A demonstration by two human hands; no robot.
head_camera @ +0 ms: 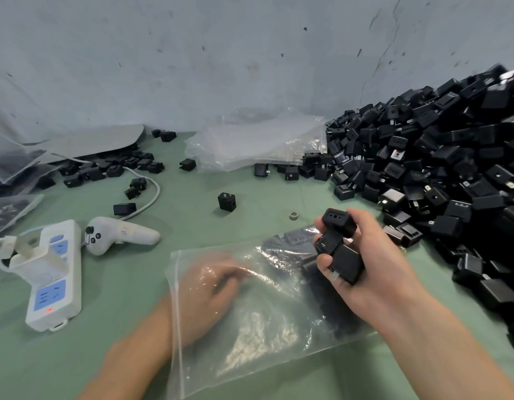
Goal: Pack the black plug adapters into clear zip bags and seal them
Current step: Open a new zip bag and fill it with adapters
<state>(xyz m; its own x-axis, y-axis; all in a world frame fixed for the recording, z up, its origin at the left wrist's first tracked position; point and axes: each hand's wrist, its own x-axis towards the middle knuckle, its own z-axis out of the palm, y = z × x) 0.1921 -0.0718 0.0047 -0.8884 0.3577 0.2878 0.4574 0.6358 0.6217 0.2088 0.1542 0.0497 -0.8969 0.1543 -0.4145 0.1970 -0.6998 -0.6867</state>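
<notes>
A clear zip bag [250, 321] lies on the green table in front of me, its zip edge at the left. My left hand [209, 293] is inside the bag and blurred, seen through the plastic. Several black plug adapters [293, 241] show through the bag's far right part. My right hand [365, 261] hovers over the bag's right side and grips three black adapters [339, 246] stacked in its fingers. A big heap of black adapters [440, 168] fills the right of the table.
A stack of clear bags [255, 142] lies at the back by the wall. A white power strip [52, 272] and a white controller [120, 233] sit at the left. Loose adapters [227, 201] dot the middle. Filled bags [10, 168] lie at the far left.
</notes>
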